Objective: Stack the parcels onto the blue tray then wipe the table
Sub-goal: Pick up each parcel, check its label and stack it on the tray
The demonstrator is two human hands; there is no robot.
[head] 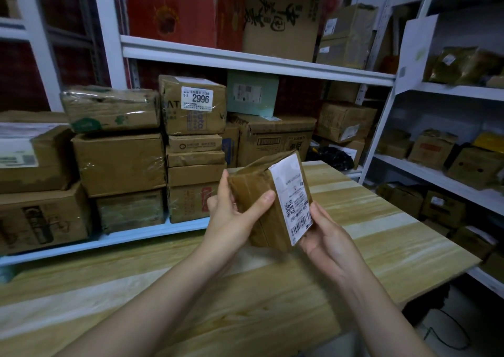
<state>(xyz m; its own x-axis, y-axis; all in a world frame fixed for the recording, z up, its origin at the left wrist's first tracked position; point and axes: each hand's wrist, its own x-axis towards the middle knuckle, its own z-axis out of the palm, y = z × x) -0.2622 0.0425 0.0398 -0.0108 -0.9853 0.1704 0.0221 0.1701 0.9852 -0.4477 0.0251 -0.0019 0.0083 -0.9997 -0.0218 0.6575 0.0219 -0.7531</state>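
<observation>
A small brown taped parcel (261, 193) with a white shipping label on its right face is held up above the wooden table (272, 296). My left hand (231, 215) grips its left side, thumb across the front and fingers behind. My right hand (324, 236) cups its lower right corner from below, thumb on the label edge. No blue tray and no cloth are in view.
White metal shelves (245, 56) behind the table hold stacked cardboard boxes, one labelled 2996 (196, 103). More shelving (436, 176) with boxes stands at the right, close to the table's right edge. Black cables (447, 337) lie on the floor.
</observation>
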